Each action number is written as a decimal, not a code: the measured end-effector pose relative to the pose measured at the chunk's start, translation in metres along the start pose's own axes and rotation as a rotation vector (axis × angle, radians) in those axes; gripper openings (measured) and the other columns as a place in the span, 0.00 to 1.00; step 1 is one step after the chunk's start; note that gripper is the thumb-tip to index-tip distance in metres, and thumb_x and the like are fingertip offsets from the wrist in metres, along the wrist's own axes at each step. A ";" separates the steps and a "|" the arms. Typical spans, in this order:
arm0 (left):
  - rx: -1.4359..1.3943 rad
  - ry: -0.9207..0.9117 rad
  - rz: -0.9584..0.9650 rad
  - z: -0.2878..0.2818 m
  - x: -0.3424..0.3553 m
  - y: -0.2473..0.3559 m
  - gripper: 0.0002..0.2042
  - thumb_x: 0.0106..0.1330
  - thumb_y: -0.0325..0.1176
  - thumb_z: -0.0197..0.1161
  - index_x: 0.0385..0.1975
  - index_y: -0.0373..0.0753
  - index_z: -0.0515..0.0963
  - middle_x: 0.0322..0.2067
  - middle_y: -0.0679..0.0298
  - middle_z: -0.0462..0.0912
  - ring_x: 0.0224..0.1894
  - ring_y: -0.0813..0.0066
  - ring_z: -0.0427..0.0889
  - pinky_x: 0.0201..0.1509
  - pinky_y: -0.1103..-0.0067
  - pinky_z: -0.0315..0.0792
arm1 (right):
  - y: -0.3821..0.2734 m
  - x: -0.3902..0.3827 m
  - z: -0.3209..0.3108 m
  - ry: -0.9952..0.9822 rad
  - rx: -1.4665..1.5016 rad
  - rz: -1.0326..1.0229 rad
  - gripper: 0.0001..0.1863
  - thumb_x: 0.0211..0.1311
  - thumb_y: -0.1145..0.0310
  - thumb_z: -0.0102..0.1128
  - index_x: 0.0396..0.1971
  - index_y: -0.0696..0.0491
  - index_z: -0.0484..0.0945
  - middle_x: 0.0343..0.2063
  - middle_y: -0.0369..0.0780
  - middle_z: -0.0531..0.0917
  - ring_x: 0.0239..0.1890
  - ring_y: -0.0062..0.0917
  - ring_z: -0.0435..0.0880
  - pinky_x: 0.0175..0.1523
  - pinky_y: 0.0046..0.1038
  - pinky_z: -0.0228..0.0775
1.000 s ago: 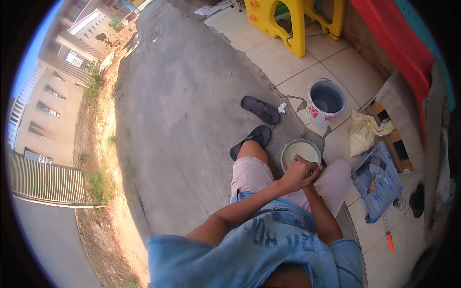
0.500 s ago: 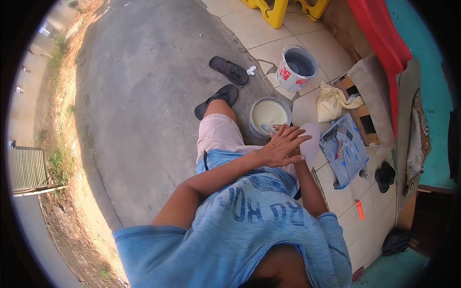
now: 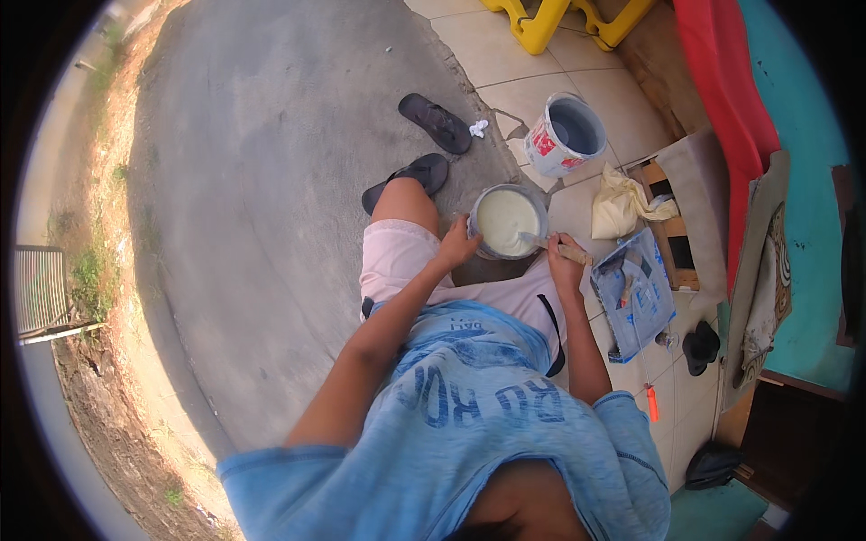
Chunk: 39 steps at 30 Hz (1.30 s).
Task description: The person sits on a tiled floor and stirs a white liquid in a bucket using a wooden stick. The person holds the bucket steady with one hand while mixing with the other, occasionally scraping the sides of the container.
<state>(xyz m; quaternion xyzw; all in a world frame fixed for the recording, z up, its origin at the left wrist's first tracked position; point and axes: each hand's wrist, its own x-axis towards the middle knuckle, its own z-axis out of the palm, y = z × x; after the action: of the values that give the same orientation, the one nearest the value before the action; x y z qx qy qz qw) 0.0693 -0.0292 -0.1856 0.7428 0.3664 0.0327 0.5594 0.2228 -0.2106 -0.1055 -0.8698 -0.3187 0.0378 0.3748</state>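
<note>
Between my legs stands a small grey bucket with a thick, pale cream mixture in it. My left hand is closed on the bucket's near left side. At the near right of the rim, my right hand grips a putty knife by its wooden handle. The knife's flat blade reaches over the rim, and its tip meets the mixture. My fingers partly hide the handle.
A larger white-and-red bucket holds dark liquid beyond. To the right lie a cream plastic bag, a blue-edged tray and an orange-handled tool. Dark flip-flops are on the concrete; a yellow frame stands behind.
My left hand has moved away from my right hand, leftward to the bucket's side. My right hand is now uncovered, showing the putty knife's handle. The view has shifted slightly.
</note>
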 end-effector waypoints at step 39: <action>0.045 0.049 0.179 0.018 -0.001 0.013 0.47 0.50 0.26 0.67 0.68 0.46 0.42 0.55 0.49 0.71 0.49 0.56 0.78 0.51 0.73 0.71 | -0.009 0.016 -0.026 -0.396 0.208 0.140 0.11 0.58 0.66 0.55 0.24 0.58 0.78 0.16 0.47 0.78 0.21 0.35 0.79 0.31 0.32 0.69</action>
<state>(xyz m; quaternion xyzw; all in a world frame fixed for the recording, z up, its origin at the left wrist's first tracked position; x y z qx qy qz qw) 0.0835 -0.0461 -0.1810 0.7839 0.3129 0.0924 0.5282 0.2389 -0.2136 -0.0780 -0.8222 -0.3193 0.2662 0.3889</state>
